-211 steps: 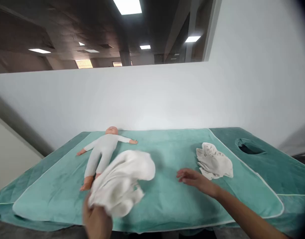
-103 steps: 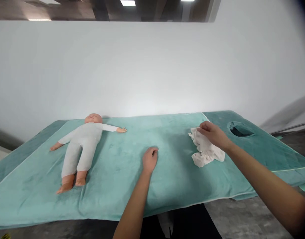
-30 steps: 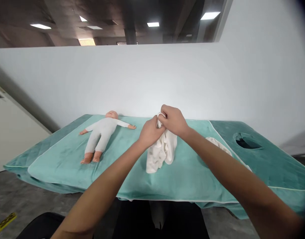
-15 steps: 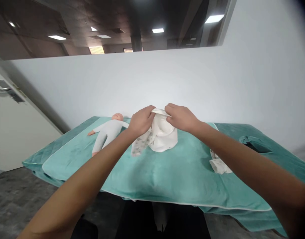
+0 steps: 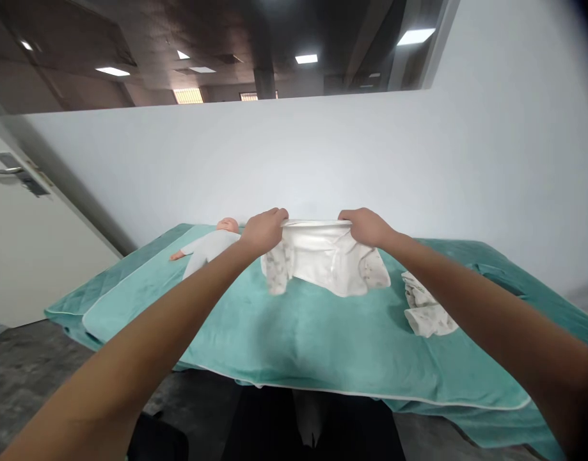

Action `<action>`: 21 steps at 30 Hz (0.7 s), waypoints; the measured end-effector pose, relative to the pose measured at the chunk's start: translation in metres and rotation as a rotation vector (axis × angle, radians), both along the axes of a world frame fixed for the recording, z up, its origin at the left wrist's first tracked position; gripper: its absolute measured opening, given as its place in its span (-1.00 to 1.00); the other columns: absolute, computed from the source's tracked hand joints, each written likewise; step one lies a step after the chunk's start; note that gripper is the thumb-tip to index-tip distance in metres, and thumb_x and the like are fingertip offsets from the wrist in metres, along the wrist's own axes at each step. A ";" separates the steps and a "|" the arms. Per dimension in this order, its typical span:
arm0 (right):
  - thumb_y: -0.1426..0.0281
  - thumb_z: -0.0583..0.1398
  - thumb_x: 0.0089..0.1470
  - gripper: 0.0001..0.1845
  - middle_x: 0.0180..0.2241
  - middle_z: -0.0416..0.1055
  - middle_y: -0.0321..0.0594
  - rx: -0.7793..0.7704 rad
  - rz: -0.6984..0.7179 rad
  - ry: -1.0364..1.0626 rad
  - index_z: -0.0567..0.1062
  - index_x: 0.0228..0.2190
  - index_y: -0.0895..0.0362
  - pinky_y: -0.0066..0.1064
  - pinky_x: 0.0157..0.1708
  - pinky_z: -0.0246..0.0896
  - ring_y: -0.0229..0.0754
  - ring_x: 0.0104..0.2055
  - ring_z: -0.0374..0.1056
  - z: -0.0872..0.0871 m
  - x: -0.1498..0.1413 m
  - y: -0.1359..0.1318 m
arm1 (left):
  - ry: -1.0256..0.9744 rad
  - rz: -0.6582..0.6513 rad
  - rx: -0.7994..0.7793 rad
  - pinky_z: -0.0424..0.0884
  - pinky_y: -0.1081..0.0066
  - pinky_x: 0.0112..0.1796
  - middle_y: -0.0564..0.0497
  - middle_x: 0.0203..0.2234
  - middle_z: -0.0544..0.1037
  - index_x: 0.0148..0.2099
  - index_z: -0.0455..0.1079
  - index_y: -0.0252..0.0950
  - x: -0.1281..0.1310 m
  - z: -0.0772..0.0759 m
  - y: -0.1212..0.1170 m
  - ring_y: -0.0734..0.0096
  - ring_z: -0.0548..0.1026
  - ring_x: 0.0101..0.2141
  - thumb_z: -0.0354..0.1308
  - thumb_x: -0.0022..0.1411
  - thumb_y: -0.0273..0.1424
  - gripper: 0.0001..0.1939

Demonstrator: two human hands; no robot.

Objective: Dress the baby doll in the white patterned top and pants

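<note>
A small white baby shirt (image 5: 322,256) with patterned sleeves hangs stretched between my two hands above the bed. My left hand (image 5: 265,230) is closed on the left end of its upper edge. The right end of that edge is gripped by my right hand (image 5: 368,226). Its sleeves dangle at both sides. To the left, a baby doll (image 5: 212,245) in a pale suit lies on its back, its lower part hidden behind my left forearm.
A teal padded cover (image 5: 298,339) spreads over the bed. A crumpled patterned baby garment (image 5: 430,310) lies on the right, partly behind my right forearm. A white wall (image 5: 294,160) with a window stands behind the bed, and a door (image 5: 29,237) is at the left.
My hands have moved apart, pulling the upper edge of the shirt straight. The shirt now hangs spread wide, with both patterned sleeves showing.
</note>
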State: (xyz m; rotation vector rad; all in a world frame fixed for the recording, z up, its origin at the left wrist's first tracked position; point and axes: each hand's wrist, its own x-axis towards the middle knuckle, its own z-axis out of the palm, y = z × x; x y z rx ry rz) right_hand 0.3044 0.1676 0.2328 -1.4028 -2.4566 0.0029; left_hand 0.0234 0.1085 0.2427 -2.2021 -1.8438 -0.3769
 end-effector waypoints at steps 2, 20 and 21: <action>0.60 0.05 -0.03 -0.55 -0.16 0.52 -0.16 -0.014 -0.034 -0.064 0.49 -0.14 0.02 -0.39 -0.35 0.07 -0.07 -0.21 0.38 -0.011 0.004 -0.001 | -0.028 0.026 -0.004 0.35 0.25 -0.16 -0.11 -0.03 0.49 0.10 0.32 -0.21 -0.008 -0.011 0.001 0.13 0.47 -0.08 -0.14 0.18 -0.66 -0.50; 0.46 0.11 0.05 -0.73 -0.15 0.53 -0.07 -0.311 -0.107 -0.151 0.50 -0.19 0.08 -0.32 -0.27 0.18 0.02 -0.14 0.40 -0.076 0.035 0.017 | -0.051 0.171 -0.401 0.37 0.16 -0.07 -0.18 -0.07 0.55 0.10 0.37 -0.20 -0.072 -0.081 0.046 0.05 0.52 -0.10 -0.09 0.33 -0.30 -0.63; 0.48 0.12 0.02 -0.76 -0.16 0.53 -0.07 -0.378 -0.091 -0.161 0.51 -0.24 0.09 -0.32 -0.26 0.19 0.03 -0.13 0.40 -0.082 0.034 0.021 | -0.057 0.163 -0.456 0.36 0.19 -0.05 -0.17 -0.07 0.56 0.09 0.38 -0.20 -0.075 -0.087 0.053 0.07 0.51 -0.08 -0.09 0.33 -0.26 -0.62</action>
